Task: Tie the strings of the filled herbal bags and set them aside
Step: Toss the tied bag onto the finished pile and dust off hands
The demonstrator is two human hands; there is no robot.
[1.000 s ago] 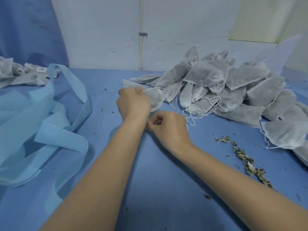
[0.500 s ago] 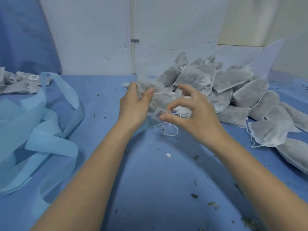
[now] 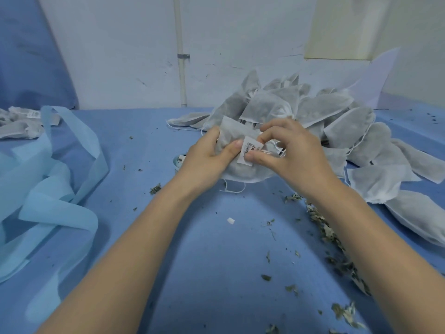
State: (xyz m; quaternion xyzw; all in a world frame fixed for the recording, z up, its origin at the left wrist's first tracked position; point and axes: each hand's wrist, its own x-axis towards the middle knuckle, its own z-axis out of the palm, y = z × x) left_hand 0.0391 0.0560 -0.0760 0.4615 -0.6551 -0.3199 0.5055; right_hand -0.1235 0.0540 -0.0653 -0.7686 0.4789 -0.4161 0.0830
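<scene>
Blue worktop (image 3: 216, 261) carries a big bag pile (image 3: 313, 116) far right. Filled bag (image 3: 240, 173) sits at centre just in front, left hand (image 3: 204, 157) gripping its neck. Right hand (image 3: 284, 150) pinches the barcode tag (image 3: 248, 150) and string. Risk: thin string slips, knot stays loose, herbs spill like the crumbs (image 3: 322, 227) nearby.

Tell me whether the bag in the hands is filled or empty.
Filled. The bag bulges, with dark herb showing through its white fabric. The left hand grips it while the right hand pinches its barcode label.
</scene>
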